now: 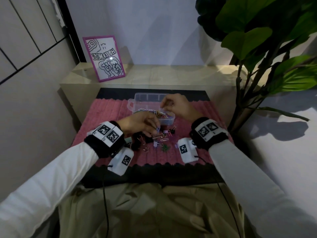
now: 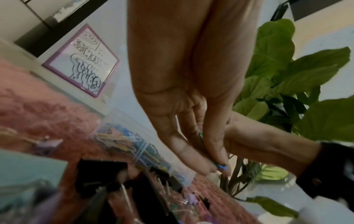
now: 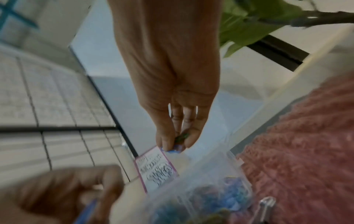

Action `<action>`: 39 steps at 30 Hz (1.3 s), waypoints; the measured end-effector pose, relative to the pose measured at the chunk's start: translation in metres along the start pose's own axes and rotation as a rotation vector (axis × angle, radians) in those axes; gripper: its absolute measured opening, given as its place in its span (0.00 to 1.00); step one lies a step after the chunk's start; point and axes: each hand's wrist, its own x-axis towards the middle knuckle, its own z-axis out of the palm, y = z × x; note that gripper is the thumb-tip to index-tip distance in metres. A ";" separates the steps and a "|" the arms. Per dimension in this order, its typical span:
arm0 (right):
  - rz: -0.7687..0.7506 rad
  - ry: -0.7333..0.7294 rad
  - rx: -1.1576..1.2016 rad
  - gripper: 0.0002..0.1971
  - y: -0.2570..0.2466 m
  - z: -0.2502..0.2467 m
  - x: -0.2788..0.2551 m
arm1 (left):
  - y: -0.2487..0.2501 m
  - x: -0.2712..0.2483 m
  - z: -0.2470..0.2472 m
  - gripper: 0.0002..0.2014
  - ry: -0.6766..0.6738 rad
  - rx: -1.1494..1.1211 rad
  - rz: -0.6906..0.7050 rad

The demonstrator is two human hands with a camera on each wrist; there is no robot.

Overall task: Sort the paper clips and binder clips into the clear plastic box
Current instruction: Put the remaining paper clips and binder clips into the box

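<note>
Paper clips blur; each hand pinches one, seemingly green.

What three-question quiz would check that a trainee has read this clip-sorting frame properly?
1. True or false: the clear plastic box stands on the pink mat.
2. Which hand is over the box? A) left hand B) right hand
3. Fill in: the clips already in the box are mostly ____ clips.

Key
1. True.
2. B; its grip pinches a small green clip, while the left hand pinches a blue paper clip over the loose clips on the mat.
3. Paper; the coloured paper clips fill its near side.
</note>
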 end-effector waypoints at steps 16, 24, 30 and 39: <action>-0.051 -0.416 -0.433 0.25 0.016 0.033 -0.071 | 0.019 0.044 -0.051 0.13 0.355 0.755 -0.034; -0.001 -0.328 -0.317 0.07 0.019 0.034 -0.069 | 0.005 -0.008 0.017 0.07 0.202 0.731 0.237; 0.038 -0.215 -0.210 0.04 0.020 0.015 -0.069 | -0.003 -0.016 0.039 0.10 0.011 0.907 0.066; 0.090 -0.311 -0.118 0.06 0.006 0.026 -0.067 | -0.024 -0.040 0.006 0.07 0.100 0.862 0.099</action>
